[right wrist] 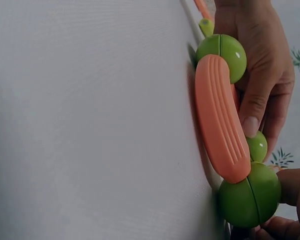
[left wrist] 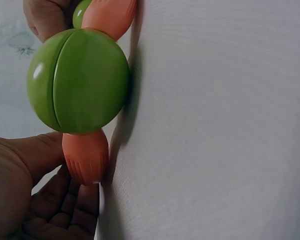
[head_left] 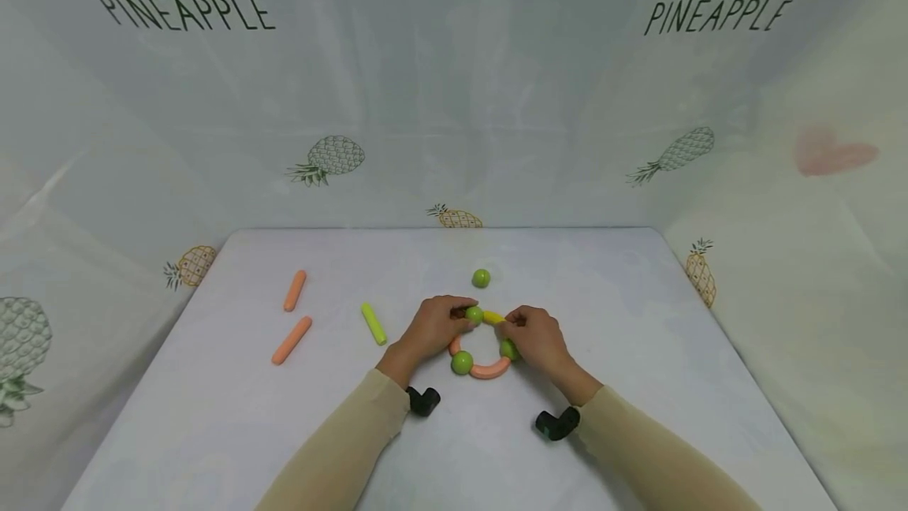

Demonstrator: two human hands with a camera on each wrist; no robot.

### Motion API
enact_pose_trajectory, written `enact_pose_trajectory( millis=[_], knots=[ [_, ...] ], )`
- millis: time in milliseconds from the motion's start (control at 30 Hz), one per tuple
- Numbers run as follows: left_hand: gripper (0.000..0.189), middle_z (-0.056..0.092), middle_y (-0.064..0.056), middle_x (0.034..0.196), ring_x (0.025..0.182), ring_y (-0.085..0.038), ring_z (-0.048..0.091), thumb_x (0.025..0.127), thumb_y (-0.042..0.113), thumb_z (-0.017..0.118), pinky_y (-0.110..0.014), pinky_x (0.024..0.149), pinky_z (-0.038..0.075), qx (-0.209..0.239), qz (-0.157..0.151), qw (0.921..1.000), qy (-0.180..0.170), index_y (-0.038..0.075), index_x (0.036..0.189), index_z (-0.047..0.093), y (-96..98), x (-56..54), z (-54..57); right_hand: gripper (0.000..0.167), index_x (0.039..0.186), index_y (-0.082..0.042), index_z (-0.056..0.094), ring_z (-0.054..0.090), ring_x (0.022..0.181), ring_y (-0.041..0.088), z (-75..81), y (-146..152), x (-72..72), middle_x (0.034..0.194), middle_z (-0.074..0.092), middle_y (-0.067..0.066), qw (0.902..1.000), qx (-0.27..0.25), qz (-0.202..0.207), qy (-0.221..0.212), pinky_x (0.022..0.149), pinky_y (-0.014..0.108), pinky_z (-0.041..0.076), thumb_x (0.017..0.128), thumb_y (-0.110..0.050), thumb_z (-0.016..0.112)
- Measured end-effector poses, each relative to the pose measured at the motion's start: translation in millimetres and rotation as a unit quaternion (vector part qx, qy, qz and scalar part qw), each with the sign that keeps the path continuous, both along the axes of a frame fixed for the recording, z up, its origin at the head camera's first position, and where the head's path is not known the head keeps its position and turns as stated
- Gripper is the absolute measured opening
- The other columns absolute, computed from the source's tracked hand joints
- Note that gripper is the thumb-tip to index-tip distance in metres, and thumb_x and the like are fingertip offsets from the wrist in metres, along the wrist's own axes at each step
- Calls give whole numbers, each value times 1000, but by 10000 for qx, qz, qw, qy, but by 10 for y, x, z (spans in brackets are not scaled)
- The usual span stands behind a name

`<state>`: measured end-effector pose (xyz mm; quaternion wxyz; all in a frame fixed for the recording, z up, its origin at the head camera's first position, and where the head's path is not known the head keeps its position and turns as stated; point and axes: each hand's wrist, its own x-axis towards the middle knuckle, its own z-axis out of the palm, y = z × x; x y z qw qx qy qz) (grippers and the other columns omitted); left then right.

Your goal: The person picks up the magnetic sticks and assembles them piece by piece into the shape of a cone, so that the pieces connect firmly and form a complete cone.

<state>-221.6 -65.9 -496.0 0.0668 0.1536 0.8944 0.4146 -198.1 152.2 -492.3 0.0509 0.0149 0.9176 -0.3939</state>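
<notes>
A ring of grooved green balls and curved sticks lies on the table. My left hand (head_left: pixel 434 328) is at its left side, fingers and thumb curled around the far green ball (head_left: pixel 474 315). On the ring's right, my right hand (head_left: pixel 541 341) pinches the yellow curved stick (head_left: pixel 493 318) near its right end. Below that hand sits another green ball (right wrist: pixel 250 195), partly covered in the head view. The near orange curved stick (right wrist: pixel 222 120) joins it to the near-left green ball (left wrist: pixel 80 80). A second orange stick (left wrist: pixel 86 156) rises from that ball beside my left hand.
A loose green ball (head_left: pixel 481 278) lies beyond the ring. To the left are a yellow-green straight stick (head_left: pixel 373 324) and two orange straight sticks, one farther (head_left: pixel 295 290) and one nearer (head_left: pixel 292 341). A pineapple-print curtain (head_left: pixel 454 101) hangs behind the white table (head_left: pixel 213 432).
</notes>
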Motion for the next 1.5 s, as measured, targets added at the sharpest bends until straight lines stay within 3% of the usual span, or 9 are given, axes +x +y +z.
enact_pose_trajectory(
  millis=[367,567,767,867,1000,1200,1500],
  knots=[
    [42,73,-6,128,113,-18,67,97,18,78,-38,98,56,-109,-173,9998,76,16,138,71,18,0,21,22,106,-4,77,61,73,17,51,-29,18,92,75,6,9998,-197,-82,-8,62,28,48,98,-24,72],
    [40,74,-4,123,106,-15,66,97,20,78,-36,93,56,-304,-67,9995,90,16,136,73,0,-15,11,23,108,-5,78,63,79,17,68,-27,0,96,76,5,9997,-220,-6,42,67,28,50,99,-25,72],
    [37,73,-2,114,99,-13,63,96,22,79,-35,88,56,-298,148,9994,17,14,132,74,-14,5,28,30,118,-8,78,63,92,20,54,20,-11,108,76,6,9997,-209,-7,110,82,36,53,105,-32,65],
    [35,72,-1,110,96,-14,61,95,22,80,-34,86,54,-347,308,9989,17,14,129,73,-19,34,42,31,122,-9,76,64,93,20,27,70,21,109,75,5,9995,-268,-9,153,82,37,54,107,-33,63],
    [34,70,-2,110,95,-15,61,95,22,80,-35,85,54,-389,507,9980,25,13,126,73,-35,78,49,30,123,-9,75,65,87,16,-35,138,92,109,75,5,9985,-425,116,312,75,32,55,104,-32,68],
    [32,67,-3,108,95,-16,61,94,21,79,-35,84,54,-299,631,9975,68,11,124,72,-80,110,20,37,124,-10,74,67,98,20,-51,147,175,106,73,3,9980,-318,304,457,86,38,55,93,-28,82],
    [35,66,-3,108,95,-16,59,94,23,80,-35,85,53,-227,741,9970,40,12,126,71,-102,138,-2,35,123,-9,76,65,92,19,-84,115,156,98,73,3,9975,-208,268,620,83,36,53,92,-24,82]
  ],
)
